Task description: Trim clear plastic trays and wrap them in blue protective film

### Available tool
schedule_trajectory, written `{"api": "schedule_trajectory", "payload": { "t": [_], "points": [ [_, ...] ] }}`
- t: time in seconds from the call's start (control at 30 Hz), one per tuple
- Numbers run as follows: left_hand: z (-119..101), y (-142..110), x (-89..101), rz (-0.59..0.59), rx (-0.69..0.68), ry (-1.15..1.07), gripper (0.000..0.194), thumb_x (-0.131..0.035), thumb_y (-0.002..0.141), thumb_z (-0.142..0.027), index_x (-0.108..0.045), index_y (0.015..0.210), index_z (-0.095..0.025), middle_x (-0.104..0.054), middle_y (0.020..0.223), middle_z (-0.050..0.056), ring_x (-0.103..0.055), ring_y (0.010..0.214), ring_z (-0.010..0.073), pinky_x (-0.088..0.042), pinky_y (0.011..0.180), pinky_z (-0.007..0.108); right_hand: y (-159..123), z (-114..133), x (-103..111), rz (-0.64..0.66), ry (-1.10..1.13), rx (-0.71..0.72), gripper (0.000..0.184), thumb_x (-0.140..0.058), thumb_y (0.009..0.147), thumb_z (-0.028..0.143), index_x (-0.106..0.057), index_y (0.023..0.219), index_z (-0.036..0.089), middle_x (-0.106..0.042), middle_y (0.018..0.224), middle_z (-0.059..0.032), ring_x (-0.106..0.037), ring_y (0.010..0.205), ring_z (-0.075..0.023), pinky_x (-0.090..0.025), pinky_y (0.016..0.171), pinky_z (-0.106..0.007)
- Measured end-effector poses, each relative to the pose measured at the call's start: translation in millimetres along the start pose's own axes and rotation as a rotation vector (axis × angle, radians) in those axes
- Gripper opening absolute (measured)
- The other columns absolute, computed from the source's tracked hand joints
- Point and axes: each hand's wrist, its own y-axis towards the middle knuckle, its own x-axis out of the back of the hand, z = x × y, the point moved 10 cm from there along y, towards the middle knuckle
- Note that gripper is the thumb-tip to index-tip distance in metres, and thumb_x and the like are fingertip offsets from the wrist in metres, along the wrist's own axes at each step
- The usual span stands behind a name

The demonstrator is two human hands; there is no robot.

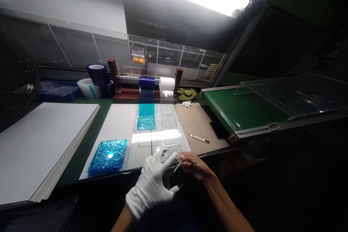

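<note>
My left hand (152, 185), in a white glove, holds a small clear plastic piece (174, 177) by its edges just in front of the bench. My bare right hand (193, 165) pinches a thin clear strip of film (177, 166) at that piece's upper corner. Both hands hover over the near edge of a clear template sheet (159, 141). On that sheet lie a strip of blue film (146, 116) and a patch of crumpled clear film (172, 141).
A pile of crumpled blue film (108, 156) lies on a white board. A large white panel (40, 145) sits at left. Film rolls (156, 82) hang on a wooden holder at the back. A knife (199, 138) rests on the tan mat. A green conveyor (241, 110) runs at right.
</note>
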Motion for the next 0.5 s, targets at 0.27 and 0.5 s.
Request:
{"api": "schedule_trajectory", "payload": {
  "t": [0.27, 0.5],
  "points": [
    [18, -8, -3.1, -0.066, 0.054, -0.222, 0.108, -0.073, 0.055, -0.039, -0.015, 0.145, -0.026, -0.040, 0.140, 0.014, -0.041, 0.126, 0.0344, -0.038, 0.102, 0.053, -45, -23, 150, -0.738, -0.142, 0.068, 0.023, -0.067, 0.071, 0.036, -0.064, 0.079, 0.015, -0.056, 0.064, 0.0013, -0.045, 0.053, -0.0050, -0.033, 0.043, -0.012],
    [95, -43, -40.8, -0.282, 0.519, -0.963, 0.094, -0.054, 0.070, -0.062, -0.003, 0.145, -0.035, -0.043, 0.140, 0.006, -0.045, 0.124, 0.0349, -0.044, 0.097, 0.056, -134, -139, 215, -1.303, -0.048, -0.103, 0.018, -0.064, 0.070, 0.031, -0.057, 0.077, 0.016, -0.048, 0.043, 0.0048, -0.048, 0.033, -0.0097, -0.038, 0.035, -0.019]
  ]
}}
